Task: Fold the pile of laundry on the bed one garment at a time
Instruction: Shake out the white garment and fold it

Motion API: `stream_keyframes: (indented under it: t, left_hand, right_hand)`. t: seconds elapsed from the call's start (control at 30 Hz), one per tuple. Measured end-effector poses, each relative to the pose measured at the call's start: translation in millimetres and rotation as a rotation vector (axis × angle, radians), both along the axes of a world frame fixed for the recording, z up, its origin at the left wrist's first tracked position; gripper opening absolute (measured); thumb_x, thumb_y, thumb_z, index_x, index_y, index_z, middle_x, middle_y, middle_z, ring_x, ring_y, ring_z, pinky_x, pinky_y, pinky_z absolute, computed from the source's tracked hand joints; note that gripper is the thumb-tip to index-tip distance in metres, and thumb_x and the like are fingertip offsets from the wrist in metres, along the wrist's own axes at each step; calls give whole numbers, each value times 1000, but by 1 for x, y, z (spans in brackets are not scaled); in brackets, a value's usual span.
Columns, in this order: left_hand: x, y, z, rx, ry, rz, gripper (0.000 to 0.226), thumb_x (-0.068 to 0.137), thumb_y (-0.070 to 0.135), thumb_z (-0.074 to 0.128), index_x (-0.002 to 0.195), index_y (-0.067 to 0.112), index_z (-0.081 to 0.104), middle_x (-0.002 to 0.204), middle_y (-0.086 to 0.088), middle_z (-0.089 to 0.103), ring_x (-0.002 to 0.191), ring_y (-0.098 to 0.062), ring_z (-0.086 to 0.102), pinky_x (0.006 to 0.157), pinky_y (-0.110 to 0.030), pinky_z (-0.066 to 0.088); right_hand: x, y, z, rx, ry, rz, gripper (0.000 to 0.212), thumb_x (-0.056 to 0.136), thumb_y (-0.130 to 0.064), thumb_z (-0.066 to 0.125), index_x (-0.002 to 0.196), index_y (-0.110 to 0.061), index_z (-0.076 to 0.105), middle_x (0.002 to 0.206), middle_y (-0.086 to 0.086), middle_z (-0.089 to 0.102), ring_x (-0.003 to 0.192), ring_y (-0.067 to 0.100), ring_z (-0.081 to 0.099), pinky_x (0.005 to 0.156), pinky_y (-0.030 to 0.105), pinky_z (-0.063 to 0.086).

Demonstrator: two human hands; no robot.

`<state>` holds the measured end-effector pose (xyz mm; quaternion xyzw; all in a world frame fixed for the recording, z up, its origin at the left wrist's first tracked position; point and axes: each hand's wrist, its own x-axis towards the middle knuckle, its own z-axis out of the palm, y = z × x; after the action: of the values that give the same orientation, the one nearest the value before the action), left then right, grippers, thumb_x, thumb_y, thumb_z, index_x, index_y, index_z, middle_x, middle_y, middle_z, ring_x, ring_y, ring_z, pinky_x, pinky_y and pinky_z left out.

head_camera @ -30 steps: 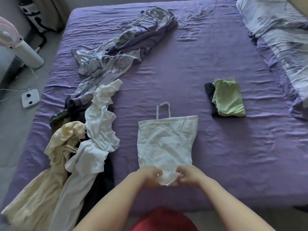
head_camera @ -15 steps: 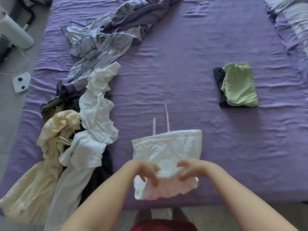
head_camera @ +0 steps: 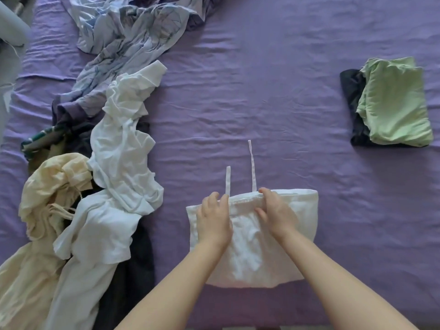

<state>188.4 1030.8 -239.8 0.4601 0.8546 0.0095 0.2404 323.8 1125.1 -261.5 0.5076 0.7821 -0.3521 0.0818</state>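
A white strappy top [head_camera: 297, 222] lies on the purple bed sheet [head_camera: 262, 79] in front of me, doubled over so its lower hem meets the upper edge. Two thin straps [head_camera: 252, 163] stick out past that edge. My left hand [head_camera: 214, 217] pinches the hem near the top's left side, and my right hand [head_camera: 273, 213] pinches it near the middle, thumb under and fingers over. The unfolded pile runs down the left: a white shirt [head_camera: 123, 148], a cream garment [head_camera: 47, 186], a pale blue patterned cloth [head_camera: 128, 36] and dark pieces beneath.
A folded green garment [head_camera: 392, 103] rests on a folded dark one [head_camera: 352, 91] at the right of the bed. Part of a white appliance [head_camera: 12, 27] shows off the bed's left side. The bed's near edge runs just below my forearms.
Both hands carried the top's lower hem away from me and laid it on the upper edge, doubling the top over. The camera view dipped closer to the bed.
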Motion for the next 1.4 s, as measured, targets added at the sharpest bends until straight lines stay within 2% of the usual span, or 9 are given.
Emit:
stream_keyframes:
  t: [0.1, 0.27, 0.4, 0.5, 0.63, 0.77, 0.9, 1.13, 1.4]
  left_hand:
    - [22, -19, -5, 201, -50, 176, 56, 81, 15, 64, 135, 17, 49, 134, -9, 44, 118, -29, 46, 96, -41, 40]
    - [25, -51, -2, 74, -181, 425, 72, 86, 44, 60, 147, 24, 27, 138, -5, 29, 120, -24, 43, 95, -37, 43]
    - [21, -60, 5, -83, -167, 263, 71, 92, 59, 38, 150, 32, 6, 137, 2, 29, 101, -22, 59, 75, -35, 51]
    - [22, -62, 2, -167, -168, 159, 69, 95, 59, 27, 151, 28, 1, 141, -2, 36, 105, -26, 59, 79, -37, 50]
    - [20, -67, -7, -260, -225, 257, 78, 93, 64, 26, 151, 23, -4, 149, -6, 33, 117, -27, 54, 82, -37, 47]
    - [30, -75, -8, 107, 185, -58, 61, 92, 41, 45, 144, 13, 31, 143, -17, 43, 127, -33, 45, 99, -51, 41]
    - [45, -77, -24, 197, 195, -403, 53, 92, 31, 35, 143, 20, 41, 148, -11, 41, 141, -33, 20, 105, -59, 22]
    - [28, -83, -61, 69, 187, -393, 61, 94, 53, 28, 150, 32, 18, 159, -5, 11, 145, -30, 9, 106, -67, 15]
    - [27, -78, -95, 93, 149, -381, 66, 94, 51, 31, 152, 29, 8, 159, -10, 2, 146, -35, 0, 104, -72, 10]
  right_hand:
    - [2, -3, -11, 54, 6, -17, 49, 93, -22, 53, 139, -17, 37, 131, 4, 47, 114, 28, 51, 83, 42, 46]
    - [1, -6, -12, 142, -24, 22, 47, 93, -22, 54, 137, -16, 42, 126, 6, 51, 107, 32, 54, 78, 42, 44]
    - [0, -9, -6, 181, -40, 28, 47, 92, -23, 54, 137, -17, 42, 125, 6, 52, 103, 31, 55, 76, 41, 43]
    - [3, -9, -4, 182, -68, 52, 46, 93, -24, 53, 137, -17, 41, 127, 5, 51, 104, 31, 56, 76, 41, 44]
    - [9, -14, -4, 162, -77, 71, 50, 92, -26, 55, 138, -15, 40, 132, 5, 49, 112, 30, 53, 83, 43, 46]
    - [16, -34, 4, 434, 5, 138, 51, 82, -19, 64, 131, -12, 49, 138, 12, 50, 124, 31, 49, 95, 46, 44]
    - [35, -64, -7, 500, 10, 366, 48, 90, -30, 40, 137, -20, 45, 147, 15, 40, 138, 27, 27, 107, 54, 25]
    - [60, -55, -45, 437, -96, 515, 55, 97, -55, 8, 148, -34, 15, 159, -1, 1, 146, 24, -6, 111, 60, 7]
    - [60, -53, -85, 456, -101, 508, 57, 97, -56, 9, 149, -34, 8, 160, -1, -3, 145, 32, 6, 110, 61, 7]
